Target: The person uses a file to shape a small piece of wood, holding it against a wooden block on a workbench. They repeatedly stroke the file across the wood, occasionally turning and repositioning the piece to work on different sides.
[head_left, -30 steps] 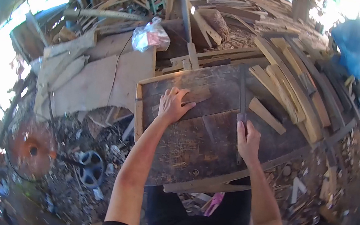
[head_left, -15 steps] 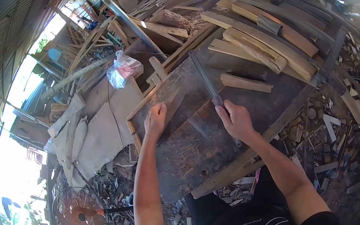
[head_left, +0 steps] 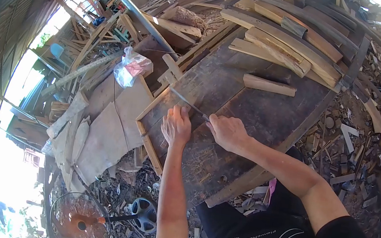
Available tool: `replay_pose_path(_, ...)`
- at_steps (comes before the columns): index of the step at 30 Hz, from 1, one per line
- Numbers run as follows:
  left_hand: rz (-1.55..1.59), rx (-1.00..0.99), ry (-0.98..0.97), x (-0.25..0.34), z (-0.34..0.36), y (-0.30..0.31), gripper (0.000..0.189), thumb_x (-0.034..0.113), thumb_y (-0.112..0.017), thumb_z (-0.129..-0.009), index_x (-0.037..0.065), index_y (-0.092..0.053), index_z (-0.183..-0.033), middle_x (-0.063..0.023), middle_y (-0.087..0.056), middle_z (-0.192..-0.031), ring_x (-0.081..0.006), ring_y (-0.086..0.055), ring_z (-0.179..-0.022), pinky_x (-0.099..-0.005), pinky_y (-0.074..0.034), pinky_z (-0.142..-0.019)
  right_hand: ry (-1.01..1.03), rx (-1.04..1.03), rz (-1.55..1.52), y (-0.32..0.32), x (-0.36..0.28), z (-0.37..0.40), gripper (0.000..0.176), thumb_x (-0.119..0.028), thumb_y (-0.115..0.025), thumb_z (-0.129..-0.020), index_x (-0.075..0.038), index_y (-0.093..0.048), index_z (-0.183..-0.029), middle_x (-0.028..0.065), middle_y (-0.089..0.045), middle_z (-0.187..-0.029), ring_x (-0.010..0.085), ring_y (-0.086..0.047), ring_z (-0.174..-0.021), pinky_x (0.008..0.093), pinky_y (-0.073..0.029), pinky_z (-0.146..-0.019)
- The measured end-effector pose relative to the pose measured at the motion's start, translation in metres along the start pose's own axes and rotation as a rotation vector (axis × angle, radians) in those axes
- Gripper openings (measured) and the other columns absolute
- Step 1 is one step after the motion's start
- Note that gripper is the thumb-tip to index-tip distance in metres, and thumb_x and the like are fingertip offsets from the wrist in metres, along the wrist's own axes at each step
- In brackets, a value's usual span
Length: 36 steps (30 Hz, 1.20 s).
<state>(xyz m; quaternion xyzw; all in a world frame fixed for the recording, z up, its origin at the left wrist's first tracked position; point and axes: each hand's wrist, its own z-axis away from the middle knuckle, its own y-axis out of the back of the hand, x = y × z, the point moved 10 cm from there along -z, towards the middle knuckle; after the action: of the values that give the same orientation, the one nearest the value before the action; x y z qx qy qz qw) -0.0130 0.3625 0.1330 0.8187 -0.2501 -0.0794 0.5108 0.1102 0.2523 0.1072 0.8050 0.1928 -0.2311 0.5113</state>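
Scarred dark workbench (head_left: 261, 115); right hand (head_left: 228, 132) clasps thin blade (head_left: 188, 103), left hand (head_left: 177, 127) flat.

Both bare arms reach forward, the left hand (head_left: 177, 127) spread flat, palm down, the right hand (head_left: 228, 132) clenched just beside it.

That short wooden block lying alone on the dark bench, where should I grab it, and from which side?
Probably across its two long edges at the middle, coming from above on the near side: the wooden block lies flat, open bench lies before it, and stacked planks crowd its far side.
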Motion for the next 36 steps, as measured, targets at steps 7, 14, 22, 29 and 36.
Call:
replay_pose_path(7, 0.042, -0.06, 0.031, -0.009, -0.006, -0.009, 0.036, 0.039, -0.042, -0.102, 0.008, -0.06, -0.098, -0.0168, -0.064, -0.099, -0.0408, -0.062, -0.09, -0.0519, -0.049, -0.077, -0.001, -0.018, 0.068, -0.006, -0.006, 0.001, 0.024, -0.024, -0.053, -0.099, -0.002, -0.059, -0.091, 0.021, -0.068, -0.076, 0.0385, -0.07, -0.072, 0.047, -0.055, -0.063)
replay_pose_path(14, 0.04, -0.087, 0.043, -0.016, -0.01, -0.013, 0.04, 0.041, -0.04, -0.103, 0.007, -0.06, -0.098, -0.0172, -0.064, -0.098, -0.0408, -0.062, -0.091, -0.0522, -0.049, -0.078, 0.013, 0.044, 0.236, 0.0, -0.023, 0.006, 0.011, -0.015, -0.057, -0.091, -0.005, -0.058, -0.088, 0.0139, -0.069, -0.079, 0.0304, -0.072, -0.073, 0.0425, -0.056, -0.065)
replay_pose_path(22, 0.047, -0.03, -0.023, -0.01, -0.008, -0.01, 0.036, 0.037, -0.04, -0.103, 0.007, -0.059, -0.096, -0.0176, -0.063, -0.094, -0.0409, -0.062, -0.087, -0.052, -0.049, -0.075, 0.119, 0.13, 0.291, -0.018, -0.041, -0.037, 0.004, -0.011, -0.063, -0.084, -0.01, -0.059, -0.086, 0.0077, -0.069, -0.077, 0.0228, -0.071, -0.076, 0.0368, -0.055, -0.068)
replay_pose_path(29, 0.021, -0.021, -0.015, -0.01, -0.008, -0.011, 0.035, 0.036, -0.041, -0.102, 0.006, -0.059, -0.096, -0.0179, -0.063, -0.092, -0.0408, -0.062, -0.087, -0.0516, -0.049, -0.075, 0.012, -0.033, 0.336, -0.008, -0.044, -0.008, 0.005, -0.013, -0.064, -0.082, -0.01, -0.061, -0.085, 0.006, -0.069, -0.081, 0.0213, -0.071, -0.079, 0.0356, -0.055, -0.065)
replay_pose_path(36, -0.046, -0.1, 0.043, -0.018, -0.008, -0.017, 0.034, 0.036, -0.043, -0.101, 0.007, -0.061, -0.096, -0.0191, -0.065, -0.098, -0.04, -0.064, -0.092, -0.0527, -0.051, -0.077, 0.11, 0.182, 0.313, -0.025, -0.045, -0.038, 0.007, -0.016, -0.06, -0.084, -0.009, -0.061, -0.087, 0.0074, -0.066, -0.07, 0.0222, -0.069, -0.067, 0.0383, -0.055, -0.055)
